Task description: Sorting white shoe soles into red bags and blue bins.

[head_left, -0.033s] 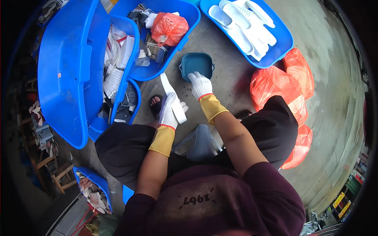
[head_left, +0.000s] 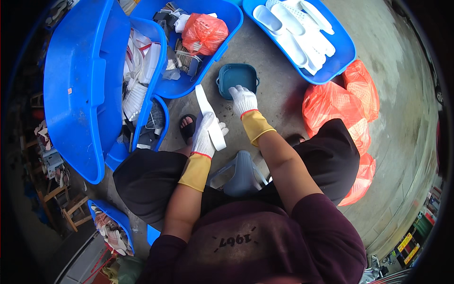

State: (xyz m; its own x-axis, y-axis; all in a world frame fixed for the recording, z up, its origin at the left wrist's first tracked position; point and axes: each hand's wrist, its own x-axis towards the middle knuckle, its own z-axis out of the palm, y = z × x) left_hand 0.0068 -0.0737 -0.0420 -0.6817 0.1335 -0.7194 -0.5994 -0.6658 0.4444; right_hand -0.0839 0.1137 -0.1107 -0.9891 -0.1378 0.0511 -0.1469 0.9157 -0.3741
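The work is on a grey concrete floor (head_left: 397, 104), which has dark stains and a worn, pale look at the right side, and the small teal basin (head_left: 238, 78) stands directly on it. Nearer to the person than the basin, and to its left, the gloved left hand (head_left: 203, 136) has its fingers closed around a curved white strip (head_left: 203, 102). The gloved right hand (head_left: 244, 101) is at the near edge of the basin, its fingers bent and close together; I cannot tell if they hold something. Left of the basin, 1 blue tub (head_left: 71, 85) leans high, and beside it are white pieces (head_left: 142, 61). Beyond the basin to the left, a red bag (head_left: 204, 34) lies in another tub; beyond to the right, 1 more tub carries white moulded parts (head_left: 305, 40). To the right of the basin, red bags (head_left: 331, 105) rest on the floor. A grey stool (head_left: 242, 177) is below the basin, between the person's legs.
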